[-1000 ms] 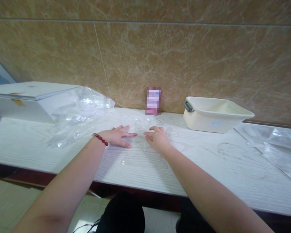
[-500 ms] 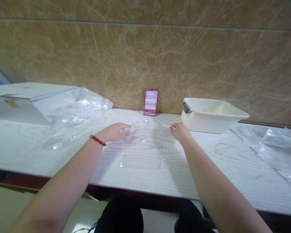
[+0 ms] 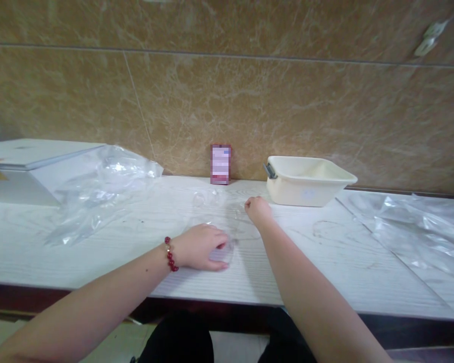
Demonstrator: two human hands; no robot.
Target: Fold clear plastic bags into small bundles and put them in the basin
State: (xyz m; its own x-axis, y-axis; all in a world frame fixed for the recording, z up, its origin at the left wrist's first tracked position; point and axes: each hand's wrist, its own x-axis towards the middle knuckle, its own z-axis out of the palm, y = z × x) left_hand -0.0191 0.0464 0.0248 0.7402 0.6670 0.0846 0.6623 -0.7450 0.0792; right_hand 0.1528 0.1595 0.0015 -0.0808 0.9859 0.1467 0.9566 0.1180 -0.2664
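A see-through plastic piece [image 3: 229, 252] lies low on the white table, its outline faint. My left hand [image 3: 201, 247], with a red bead bracelet at the wrist, is curled palm down over it, thumb and fingers around its edge. Farther back and to the right, my right hand [image 3: 258, 209] is closed with its fingertips pinched, near more clear plastic; whatever is in the pinch is too small to make out. Faint clear round shapes [image 3: 200, 199] show on the table behind my left hand.
A cream plastic bin [image 3: 298, 194] with a grey handle stands beyond my right hand. A phone [image 3: 220, 165] leans against the tiled wall. At the left are a white box [image 3: 53, 176] and crumpled clear bags [image 3: 98, 196]; more clear plastic bags [image 3: 412, 229] lie at the right.
My left hand has moved toward me and to the right, from the round shapes onto the clear plastic, its fingers curling in. My right hand stays pinched beside the bin. The view has shifted.
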